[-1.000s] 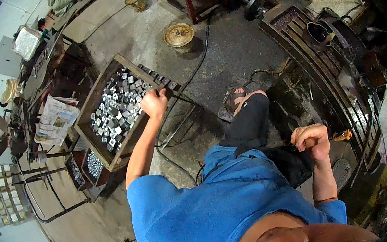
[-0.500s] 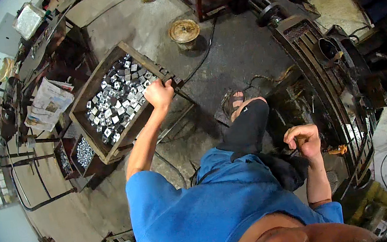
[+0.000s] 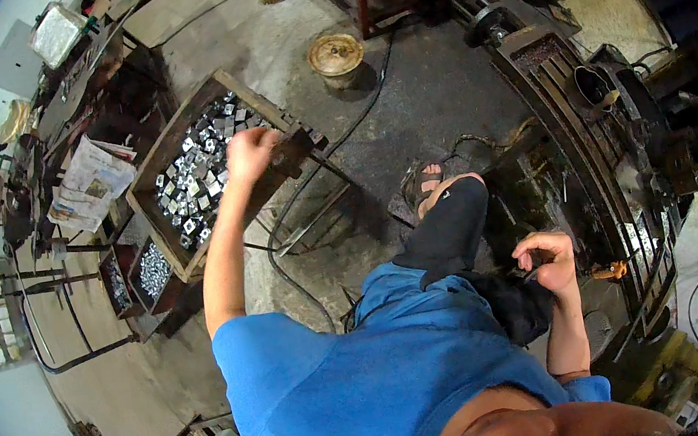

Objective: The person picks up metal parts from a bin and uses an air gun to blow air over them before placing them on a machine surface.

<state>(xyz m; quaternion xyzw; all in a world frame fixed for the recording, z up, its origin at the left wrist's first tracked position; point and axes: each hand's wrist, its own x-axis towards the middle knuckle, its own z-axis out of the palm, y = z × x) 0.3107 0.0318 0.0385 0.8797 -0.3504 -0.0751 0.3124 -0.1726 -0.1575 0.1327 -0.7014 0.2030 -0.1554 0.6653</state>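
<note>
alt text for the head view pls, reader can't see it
Seen from above, a person in a blue shirt reaches their left hand into a wooden crate of small square metal pieces, fingers closed. Their right hand is loosely curled beside a dark lathe-like machine. A round lidded bucket stands on the stained concrete floor.

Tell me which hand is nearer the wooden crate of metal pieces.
Left. The left hand is over the wooden crate; the right hand is far off, by the machine.
</note>
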